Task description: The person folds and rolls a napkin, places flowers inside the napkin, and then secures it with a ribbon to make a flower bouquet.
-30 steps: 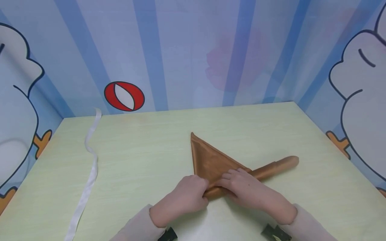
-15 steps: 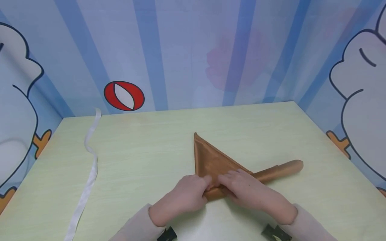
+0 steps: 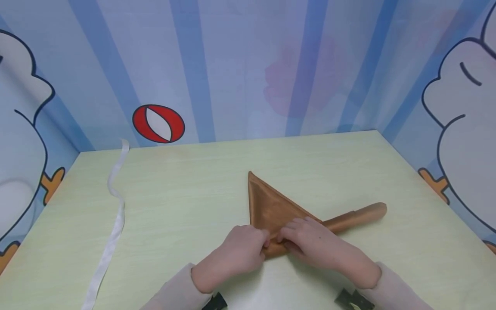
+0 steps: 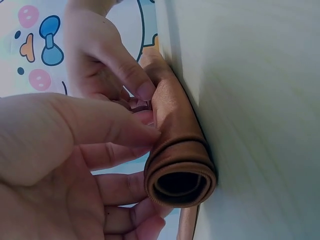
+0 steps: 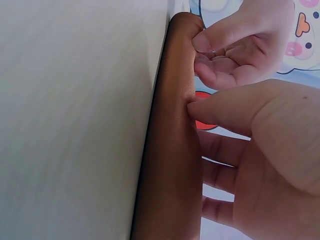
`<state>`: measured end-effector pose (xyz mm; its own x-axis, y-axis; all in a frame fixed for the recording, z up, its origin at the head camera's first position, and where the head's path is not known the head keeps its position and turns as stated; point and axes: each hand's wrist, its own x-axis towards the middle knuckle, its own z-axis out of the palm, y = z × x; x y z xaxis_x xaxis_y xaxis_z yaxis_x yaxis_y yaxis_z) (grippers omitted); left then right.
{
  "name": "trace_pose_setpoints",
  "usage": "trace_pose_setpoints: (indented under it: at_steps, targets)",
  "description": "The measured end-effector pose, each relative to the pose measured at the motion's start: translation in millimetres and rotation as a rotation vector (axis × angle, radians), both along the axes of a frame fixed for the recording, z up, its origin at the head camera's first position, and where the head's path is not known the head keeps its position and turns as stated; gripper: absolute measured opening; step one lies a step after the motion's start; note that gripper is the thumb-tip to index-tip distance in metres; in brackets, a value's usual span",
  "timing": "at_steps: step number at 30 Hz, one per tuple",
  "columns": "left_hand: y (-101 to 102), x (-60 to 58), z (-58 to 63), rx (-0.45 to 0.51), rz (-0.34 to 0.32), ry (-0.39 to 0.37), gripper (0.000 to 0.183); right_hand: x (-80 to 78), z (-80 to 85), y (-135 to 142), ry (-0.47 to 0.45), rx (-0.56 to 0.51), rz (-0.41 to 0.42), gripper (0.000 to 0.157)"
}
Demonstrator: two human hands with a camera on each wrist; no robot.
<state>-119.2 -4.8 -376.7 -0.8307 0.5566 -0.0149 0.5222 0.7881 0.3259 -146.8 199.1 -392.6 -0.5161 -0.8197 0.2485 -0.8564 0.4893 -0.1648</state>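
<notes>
A brown satin cloth napkin (image 3: 267,204) lies on the table, its near edge rolled into a tube and a flat triangle pointing away. The tube's far end sticks out to the right. My left hand (image 3: 238,249) pinches the tube's left end, thumb on the near side. In the left wrist view that rolled end (image 4: 182,160) shows its layers round a hollow opening. Close beside it, my right hand (image 3: 317,243) holds the roll with its thumb, the fingers reaching over the top. The right wrist view shows the roll (image 5: 167,150) resting along the tabletop.
A wavy white ribbon (image 3: 116,224) runs down the left side of the pale table (image 3: 186,185). Blue striped backdrop walls (image 3: 244,73) with cartoon prints stand at the back and both sides.
The napkin shifts slightly to the right, and its protruding tube end swings a little toward me, then part-way back. Both hands stay on the roll, with small finger movements.
</notes>
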Motion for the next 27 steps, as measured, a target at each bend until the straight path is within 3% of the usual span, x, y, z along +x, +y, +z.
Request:
trace_pose_setpoints:
  at_steps: [6,16,27]
  targets:
    - [-1.1,-1.0,-3.7,0.019,0.007,0.031,0.01,0.4,0.4,-0.4,0.005,0.028,0.0,0.014]
    - [2.3,0.4,0.8,-0.076,0.035,-0.016,0.024,1.6,1.4,-0.1,-0.006,0.041,-0.005,0.014]
    - [1.7,-0.3,0.6,-0.087,0.035,0.034,0.018,0.9,0.3,0.1,0.032,0.029,0.009,0.021]
